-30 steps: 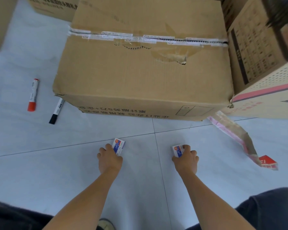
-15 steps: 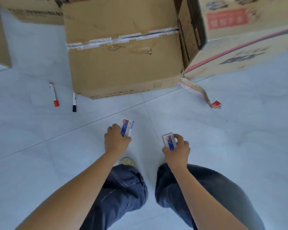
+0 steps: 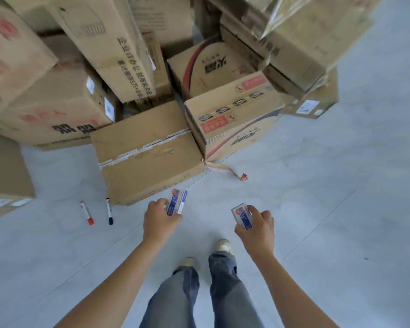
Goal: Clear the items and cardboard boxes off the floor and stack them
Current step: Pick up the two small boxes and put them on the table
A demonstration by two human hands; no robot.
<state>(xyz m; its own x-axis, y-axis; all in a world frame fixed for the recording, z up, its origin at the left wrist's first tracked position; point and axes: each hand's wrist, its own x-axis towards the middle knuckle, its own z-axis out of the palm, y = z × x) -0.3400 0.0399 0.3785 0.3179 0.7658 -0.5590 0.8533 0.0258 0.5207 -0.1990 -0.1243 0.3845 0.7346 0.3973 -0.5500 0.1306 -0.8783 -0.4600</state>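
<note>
My left hand (image 3: 160,217) grips a small white, blue and orange box (image 3: 177,201), held up in front of me above the floor. My right hand (image 3: 257,224) grips a second small box (image 3: 241,215) of the same print. Ahead on the floor stands a taped brown cardboard box (image 3: 147,155). Against its right side sits a printed cardboard box (image 3: 234,119) with red labels. A red marker (image 3: 87,213) and a black marker (image 3: 109,210) lie on the floor to the left.
Behind these rises a pile of several cardboard boxes (image 3: 109,48), some tilted. Another box (image 3: 5,176) stands at the far left. A torn cardboard strip (image 3: 225,170) lies by the printed box. My legs and shoes (image 3: 223,246) are below, on grey tiled floor (image 3: 329,209).
I have risen from a crouch to standing, and both hands lifted the small boxes off the floor. The view pulled back, so the box pile now shows.
</note>
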